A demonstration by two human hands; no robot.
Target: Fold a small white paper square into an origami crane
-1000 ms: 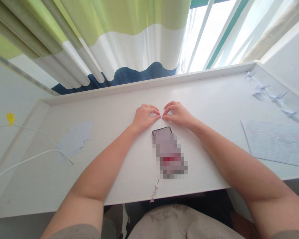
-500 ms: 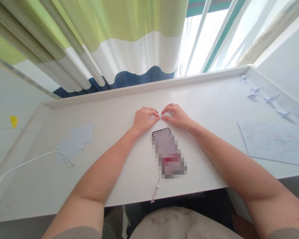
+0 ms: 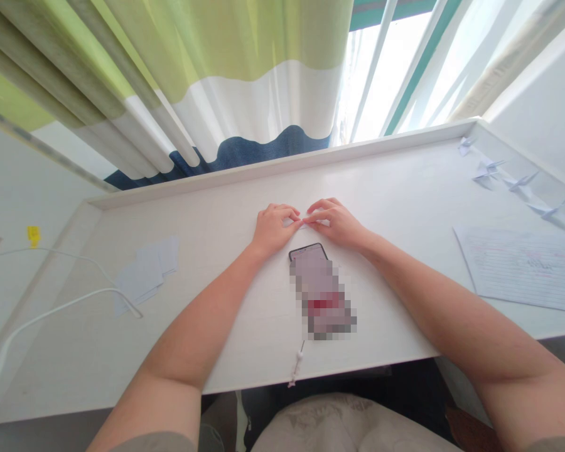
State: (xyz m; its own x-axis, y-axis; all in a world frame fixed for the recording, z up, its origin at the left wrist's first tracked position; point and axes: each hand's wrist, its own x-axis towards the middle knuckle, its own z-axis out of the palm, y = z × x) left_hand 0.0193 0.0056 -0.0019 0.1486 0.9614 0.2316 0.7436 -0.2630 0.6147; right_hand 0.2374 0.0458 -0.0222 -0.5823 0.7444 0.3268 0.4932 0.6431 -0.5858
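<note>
Head view: left hand [image 3: 273, 227] and right hand [image 3: 338, 221] are lying knuckles-up on the desk [image 3: 405, 188], fingertips meeting at the middle, both closing in a pinch on a small paper piece [image 3: 306, 221]. Paper is sitting flat against the desk between the two hands, just beyond the top edge of a phone [image 3: 321, 290]; most of it is hiding under the fingers, so its shape cannot be told. Judging the pinch: pressing is likely going best with the piece flat on the desk, edges lined up before the nails are bearing down, and pressure running outward from the middle so the thin sheet is not skewing or tearing. Forearms are resting on the near desk edge, which is steadying the work. Surface: white, wood-grained, with a raised rim [image 3: 282, 164] along the back. Loose paper squares [image 3: 145, 273] are lying well apart to the left, near a white cable [image 3: 61, 301]; a lined sheet [image 3: 522, 267] is lying to the right, with folded paper cranes [image 3: 487, 169] lining up beyond it by the right rim. A small cord [image 3: 297, 364] is dangling at the near edge below the phone. Room: green, white and blue curtain [image 3: 216, 94] is hanging behind the desk, and bright daylight is coming through the window [image 3: 405, 63].
</note>
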